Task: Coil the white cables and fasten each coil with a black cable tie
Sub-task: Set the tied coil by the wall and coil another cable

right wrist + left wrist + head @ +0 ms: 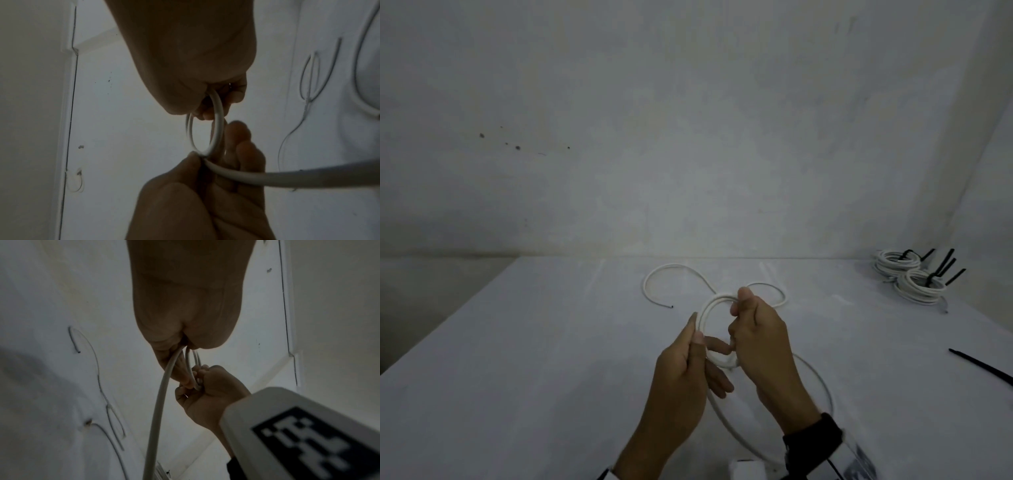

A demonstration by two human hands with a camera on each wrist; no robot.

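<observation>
Above the middle of the white table point(517, 377) I hold a small coil of white cable point(709, 310) between both hands. My left hand point(688, 363) pinches the coil's left side between thumb and fingers. My right hand point(756, 335) grips its right side, thumb on top. Loose cable runs from the coil in a wavy line to a free end point(671, 306) farther back, and another stretch point(822, 387) loops toward me under my right wrist. The left wrist view shows the cable point(158, 402) leaving my left hand point(180, 331). The right wrist view shows the coil point(216, 128) between both hands.
Finished white coils point(914, 277) with black ties sticking up lie at the table's back right corner. A loose black cable tie point(979, 366) lies near the right edge. A plain wall point(688, 137) stands behind the table.
</observation>
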